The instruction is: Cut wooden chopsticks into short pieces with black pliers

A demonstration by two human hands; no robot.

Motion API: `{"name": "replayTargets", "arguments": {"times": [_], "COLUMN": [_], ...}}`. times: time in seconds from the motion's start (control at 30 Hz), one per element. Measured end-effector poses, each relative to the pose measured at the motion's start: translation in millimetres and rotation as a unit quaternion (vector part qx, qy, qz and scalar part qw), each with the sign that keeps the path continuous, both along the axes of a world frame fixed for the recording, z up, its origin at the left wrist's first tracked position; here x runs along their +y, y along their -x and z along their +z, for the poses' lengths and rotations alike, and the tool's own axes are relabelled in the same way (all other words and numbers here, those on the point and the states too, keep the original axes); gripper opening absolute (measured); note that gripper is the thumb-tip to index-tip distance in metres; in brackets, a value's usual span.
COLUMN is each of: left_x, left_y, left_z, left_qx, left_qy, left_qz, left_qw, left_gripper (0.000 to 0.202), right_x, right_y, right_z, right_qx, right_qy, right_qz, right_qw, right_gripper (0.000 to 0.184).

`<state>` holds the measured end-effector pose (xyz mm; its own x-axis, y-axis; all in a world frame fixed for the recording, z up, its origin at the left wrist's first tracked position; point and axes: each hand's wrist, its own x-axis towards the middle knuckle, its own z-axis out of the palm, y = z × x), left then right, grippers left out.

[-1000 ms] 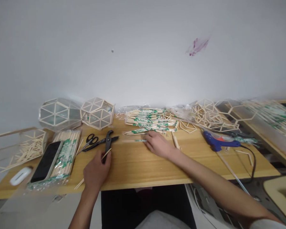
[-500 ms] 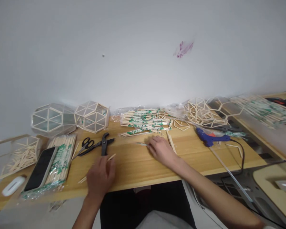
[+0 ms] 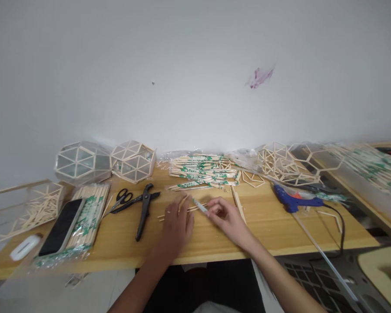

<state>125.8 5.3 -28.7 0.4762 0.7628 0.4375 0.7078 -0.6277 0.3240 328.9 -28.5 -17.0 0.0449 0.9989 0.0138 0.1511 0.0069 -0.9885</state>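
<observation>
Slim white-and-green strip [image 3: 200,205] slants diagonally, far end pointing left, near end pinched by the right hand [image 3: 228,219]; left hand [image 3: 177,224], grip unclear, overlaps thin pale wooden sticks [image 3: 161,216].

Viewed remotely, I record a left forearm [image 3: 145,276] and a right forearm [image 3: 273,269], both bare, at the lower edge of the frame. Left hand [image 3: 177,221]: a small pale glint on one finger, too small to identify. Right hand [image 3: 226,217]: bare. Bottom centre, I note black trousers [image 3: 230,282] and a curved edge of light grey top [image 3: 215,308].
</observation>
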Motion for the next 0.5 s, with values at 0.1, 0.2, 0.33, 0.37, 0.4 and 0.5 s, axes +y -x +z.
{"name": "replayTargets", "arguments": {"times": [0.1,0.2,0.33,0.37,0.4,0.5], "left_x": [-12.5,-27.7,-41.6,-43.3,-44.4,-45.1], "left_y": [6.2,7.2,-0.5,-2.9,-5.3,-9.6], "left_z": [4.9,8.9,4.6,2.1,-0.6,-9.3], "left_qx": [-0.035,-0.106,-0.247,-0.274,-0.297,-0.352], "left_qy": [0.026,0.140,0.302,0.327,0.344,0.366], "left_qz": [-0.055,-0.068,-0.026,-0.020,-0.014,0.009], "left_qw": [0.998,0.982,0.920,0.904,0.891,0.861], "left_gripper": [0.065,0.065,0.051,0.045,0.040,0.031], "right_x": [-3.3,-5.1,-4.9,-4.8,-4.7,-5.3], "right_y": [9.5,18.2,27.0,28.3,29.3,31.3], "right_z": [5.8,12.7,13.1,11.7,10.0,5.0], "right_qx": [0.067,0.128,0.178,0.187,0.193,0.188], "right_qy": [0.018,0.008,-0.007,-0.008,-0.008,0.003], "right_qz": [0.034,0.025,-0.017,-0.027,-0.035,-0.036], "right_qw": [0.997,0.991,0.984,0.982,0.980,0.981], "right_gripper": [0.031,0.027,0.026,0.028,0.031,0.031]}}
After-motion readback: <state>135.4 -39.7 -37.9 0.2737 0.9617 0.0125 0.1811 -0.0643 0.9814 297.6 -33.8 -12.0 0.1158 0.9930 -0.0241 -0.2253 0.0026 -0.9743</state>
